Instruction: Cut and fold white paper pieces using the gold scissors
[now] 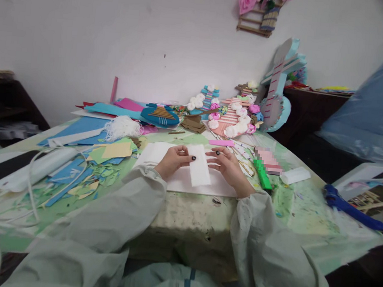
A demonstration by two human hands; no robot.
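Observation:
In my left hand [177,160] is a white strip [198,169], perhaps folded paper, pinched near its upper left edge with the thumb on top. The strip stands tilted above white paper [187,187] on the table. My right hand [227,167] is at the strip's right side, fingers apart, their tips close to its edge; whether they touch it I cannot tell. Beyond the right hand lie a green-handled tool [262,174], gold-coloured scissors [247,168] and a white roll [296,175].
Paper scraps [88,183], a white cable [32,182] and a white yarn bundle [123,129] lie to the left. A blue glue gun [351,208] rests at the right edge. Flower-decorated crafts [230,120] and a light-blue paper guitar [277,93] stand against the wall.

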